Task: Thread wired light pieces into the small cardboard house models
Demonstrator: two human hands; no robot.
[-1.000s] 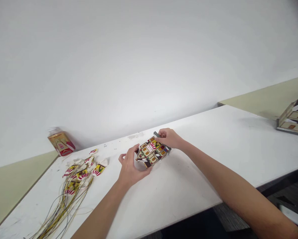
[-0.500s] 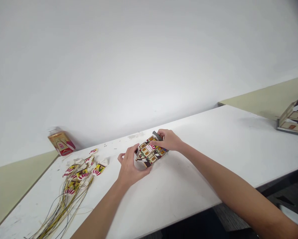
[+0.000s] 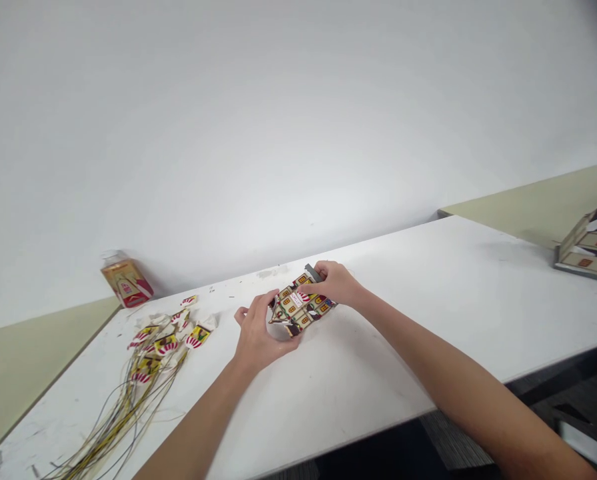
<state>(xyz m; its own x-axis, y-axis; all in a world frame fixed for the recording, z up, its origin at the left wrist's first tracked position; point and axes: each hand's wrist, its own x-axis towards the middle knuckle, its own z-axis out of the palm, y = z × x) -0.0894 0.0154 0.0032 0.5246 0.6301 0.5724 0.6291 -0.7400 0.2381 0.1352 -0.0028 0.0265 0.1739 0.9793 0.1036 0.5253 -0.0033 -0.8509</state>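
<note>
Fingers, right hand (image 3: 336,283): curled closed over the little house (image 3: 308,313) from its 2 o'clock side, thumb laid on the front face at the red-and-white striped patch (image 3: 304,297), other fingers bent behind the far edge. Fingers, left hand (image 3: 259,335): opened wide, thumb and forefinger bracketing the house at 8 o'clock, thumb by the near corner, forefinger by the far one. Firmness of either hold: cannot tell.

House lies between the hands, near mid-table, tilted, windowed front facing up. Grey strip (image 3: 312,271) projects from its 12 to 1 o'clock edge, beside the right fingers.

Handling, my judgement: left hand serves best as a brace, gripping edges only; right thumb should press squarely on the patch, with the fingers behind backing the panel so that it does not flex. Avoid sliding sideways; it could shift the patch.

Outward on the white table (image 3: 378,400): striped yellow pieces (image 3: 166,345) heaped between 8 and 9 o'clock, wires (image 3: 121,427) trailing toward 7; gold-and-red container (image 3: 128,282) just past 9; second house (image 3: 596,247) between 2 and 3, cut by the frame.
</note>
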